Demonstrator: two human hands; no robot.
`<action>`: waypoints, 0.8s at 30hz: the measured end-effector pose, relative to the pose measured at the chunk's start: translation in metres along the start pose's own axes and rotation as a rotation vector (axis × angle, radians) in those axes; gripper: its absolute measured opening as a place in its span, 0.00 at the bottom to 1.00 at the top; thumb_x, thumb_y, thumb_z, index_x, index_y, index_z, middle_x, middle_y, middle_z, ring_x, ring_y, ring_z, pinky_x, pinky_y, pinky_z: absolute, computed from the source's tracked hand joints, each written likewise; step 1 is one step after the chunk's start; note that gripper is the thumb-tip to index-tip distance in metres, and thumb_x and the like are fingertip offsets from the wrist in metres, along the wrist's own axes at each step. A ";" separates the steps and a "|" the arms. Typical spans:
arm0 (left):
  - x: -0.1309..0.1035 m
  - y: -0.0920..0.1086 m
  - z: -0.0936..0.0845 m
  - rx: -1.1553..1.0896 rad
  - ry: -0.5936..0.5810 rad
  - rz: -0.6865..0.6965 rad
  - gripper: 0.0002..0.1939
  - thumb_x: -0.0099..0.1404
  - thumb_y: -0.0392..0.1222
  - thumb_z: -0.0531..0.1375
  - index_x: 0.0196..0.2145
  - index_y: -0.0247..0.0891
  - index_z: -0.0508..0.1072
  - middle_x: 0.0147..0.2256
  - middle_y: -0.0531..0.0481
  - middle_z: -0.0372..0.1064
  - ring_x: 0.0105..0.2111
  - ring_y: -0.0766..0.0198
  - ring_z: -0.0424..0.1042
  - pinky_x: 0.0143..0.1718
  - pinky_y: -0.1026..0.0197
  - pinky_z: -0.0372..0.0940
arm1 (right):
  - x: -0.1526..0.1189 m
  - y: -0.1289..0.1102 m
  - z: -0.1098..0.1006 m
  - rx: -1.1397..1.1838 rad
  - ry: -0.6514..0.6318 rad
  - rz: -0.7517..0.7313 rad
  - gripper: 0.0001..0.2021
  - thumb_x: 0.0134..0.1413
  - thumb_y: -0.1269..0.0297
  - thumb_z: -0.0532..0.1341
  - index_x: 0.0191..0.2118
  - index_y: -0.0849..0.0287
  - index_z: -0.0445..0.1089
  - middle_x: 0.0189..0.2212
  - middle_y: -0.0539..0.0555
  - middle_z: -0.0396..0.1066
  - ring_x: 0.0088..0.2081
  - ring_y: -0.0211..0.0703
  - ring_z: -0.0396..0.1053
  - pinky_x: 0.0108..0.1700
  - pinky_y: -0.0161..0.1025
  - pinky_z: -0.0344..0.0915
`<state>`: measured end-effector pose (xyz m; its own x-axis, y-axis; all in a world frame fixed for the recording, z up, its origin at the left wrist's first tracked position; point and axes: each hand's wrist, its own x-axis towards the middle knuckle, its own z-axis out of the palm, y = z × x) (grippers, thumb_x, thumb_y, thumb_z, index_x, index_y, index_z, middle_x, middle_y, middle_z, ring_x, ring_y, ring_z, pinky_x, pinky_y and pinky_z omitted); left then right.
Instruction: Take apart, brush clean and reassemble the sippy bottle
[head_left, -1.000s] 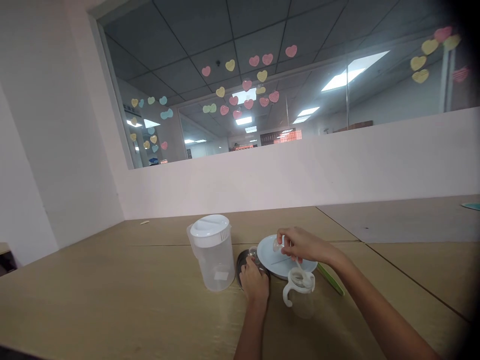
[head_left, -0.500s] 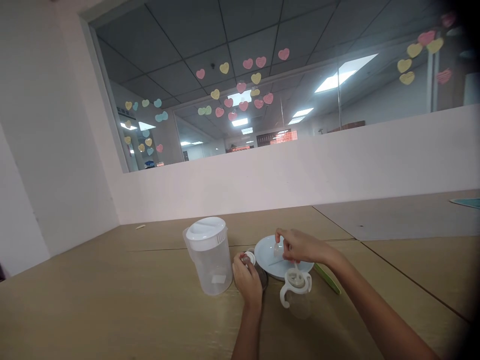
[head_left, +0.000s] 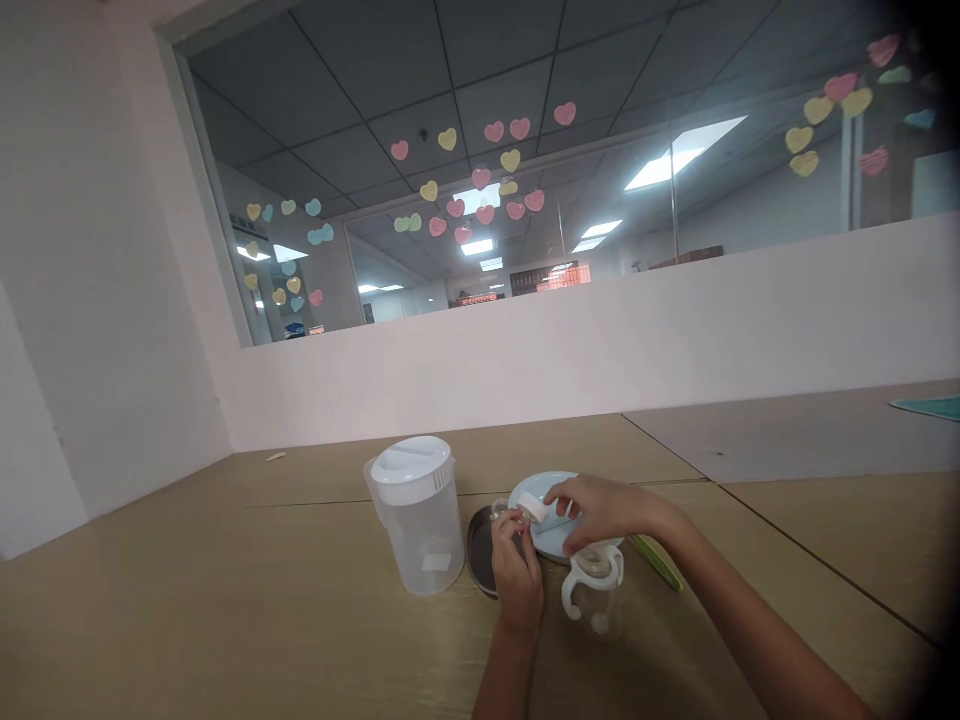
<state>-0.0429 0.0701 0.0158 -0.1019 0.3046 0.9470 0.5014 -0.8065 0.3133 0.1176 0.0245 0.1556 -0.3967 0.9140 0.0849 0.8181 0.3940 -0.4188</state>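
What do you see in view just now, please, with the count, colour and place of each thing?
table: one, brown, below
pitcher: one, translucent, white-lidded, left
round tray: one, dark, beside pitcher
plate: one, pale blue, right of tray
handled bottle: one, clear and white, before plate
capped container: one, clear, white-capped, in left hand
long object: one, green, right of plate
flat object: one, teal, far right
scrap: one, pale, back left
window: one, clear, wall
heart stickers: many, multicoloured, window
hands: left, right

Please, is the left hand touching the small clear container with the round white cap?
Touching. The head view shows the left hand with its fingers curled against the small clear container, just below the white cap.
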 end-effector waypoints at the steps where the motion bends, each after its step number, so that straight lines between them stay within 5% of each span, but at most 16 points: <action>1: -0.001 0.000 0.000 -0.004 0.008 0.034 0.05 0.66 0.34 0.50 0.39 0.37 0.63 0.39 0.44 0.67 0.43 0.62 0.68 0.44 0.57 0.65 | 0.003 0.001 0.002 0.021 0.039 -0.004 0.36 0.33 0.59 0.68 0.54 0.60 0.63 0.42 0.57 0.70 0.40 0.46 0.69 0.38 0.36 0.62; 5: -0.002 0.003 0.000 0.011 0.027 0.086 0.05 0.65 0.33 0.50 0.39 0.37 0.63 0.38 0.44 0.66 0.42 0.63 0.69 0.43 0.57 0.66 | 0.014 0.003 0.011 0.142 0.062 -0.130 0.39 0.36 0.57 0.67 0.59 0.53 0.57 0.48 0.56 0.67 0.42 0.44 0.68 0.40 0.36 0.62; 8: -0.001 0.006 0.000 0.027 0.024 0.053 0.05 0.65 0.33 0.50 0.38 0.38 0.62 0.38 0.44 0.66 0.41 0.63 0.69 0.42 0.58 0.66 | 0.018 -0.004 0.017 0.196 0.051 -0.265 0.28 0.38 0.60 0.65 0.51 0.52 0.66 0.43 0.51 0.70 0.39 0.41 0.67 0.37 0.33 0.61; 14: 0.004 0.009 -0.001 0.044 0.013 -0.083 0.07 0.66 0.36 0.48 0.40 0.37 0.63 0.39 0.44 0.67 0.40 0.62 0.69 0.42 0.58 0.65 | 0.012 -0.030 0.019 0.025 0.267 -0.297 0.11 0.40 0.67 0.62 0.35 0.57 0.70 0.32 0.49 0.71 0.32 0.38 0.64 0.31 0.32 0.54; 24: 0.012 -0.010 -0.007 0.203 -0.015 0.239 0.14 0.67 0.35 0.47 0.48 0.35 0.64 0.40 0.41 0.71 0.42 0.61 0.71 0.41 0.59 0.68 | -0.002 -0.047 0.018 -0.262 0.306 -0.187 0.09 0.39 0.64 0.62 0.31 0.57 0.70 0.28 0.52 0.66 0.26 0.36 0.60 0.25 0.33 0.43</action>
<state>-0.0556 0.0783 0.0240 0.0513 0.1273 0.9905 0.6715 -0.7386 0.0602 0.0724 0.0029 0.1584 -0.4385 0.7957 0.4179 0.8378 0.5302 -0.1305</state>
